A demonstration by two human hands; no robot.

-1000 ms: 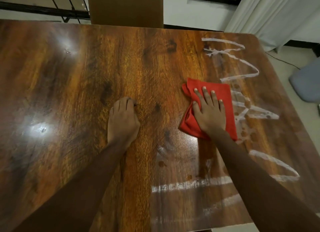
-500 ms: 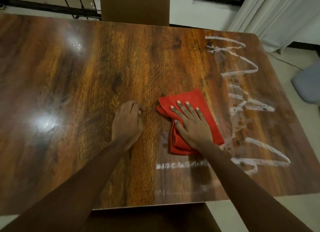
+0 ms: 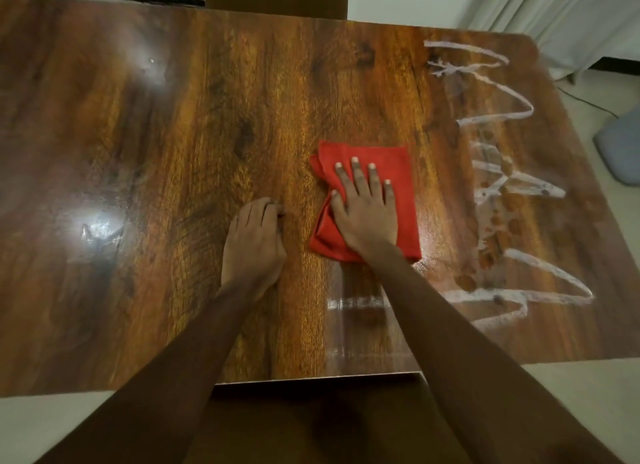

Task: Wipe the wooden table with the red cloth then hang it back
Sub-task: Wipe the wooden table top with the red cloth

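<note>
Red cloth point(image 3: 406, 200) (just one) under right hand point(image 3: 367, 217).

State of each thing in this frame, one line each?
wooden table: white zigzag streaks along its right side.
red cloth: folded, lying flat on the table.
right hand: fingers straight, pressing the cloth.
left hand: fingers curled, resting on bare wood, empty.

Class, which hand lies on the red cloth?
The right hand, fingers straight on the red cloth; the left hand rests curled on the wooden table.
</note>
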